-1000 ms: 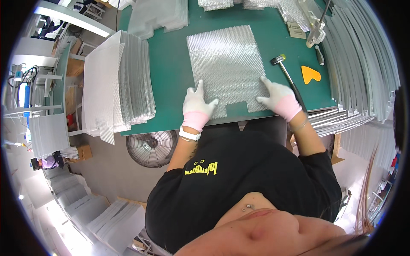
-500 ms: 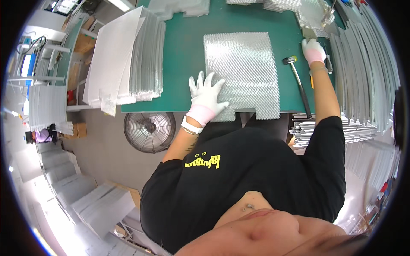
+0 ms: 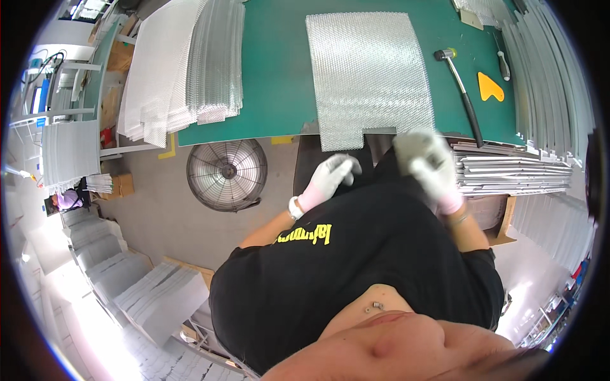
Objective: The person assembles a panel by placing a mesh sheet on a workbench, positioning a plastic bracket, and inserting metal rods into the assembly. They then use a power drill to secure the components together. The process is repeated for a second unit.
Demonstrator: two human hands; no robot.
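A silvery mesh sheet (image 3: 372,76) with a notched near edge lies on the green table (image 3: 273,76), its near tabs reaching past the edge. My right hand (image 3: 435,168), in a white and pink glove, is closed on a greyish block (image 3: 410,151) near the sheet's near right corner. Motion smears the block, so its exact kind cannot be made out. My left hand (image 3: 330,181), gloved alike, hovers over my lap below the sheet. Its fingers are loosely bent, with nothing visible in them.
Right of the sheet lie a mallet (image 3: 462,95), a yellow scraper (image 3: 490,87) and a screwdriver (image 3: 504,65). Stacked mesh sheets (image 3: 216,63) fill the table's left side; metal strips (image 3: 546,76) line the right. A floor fan (image 3: 227,173) stands below the table's left edge.
My right hand has come from the far right of the table to the near edge with the greyish block. My left hand has left the sheet and drawn back toward me.
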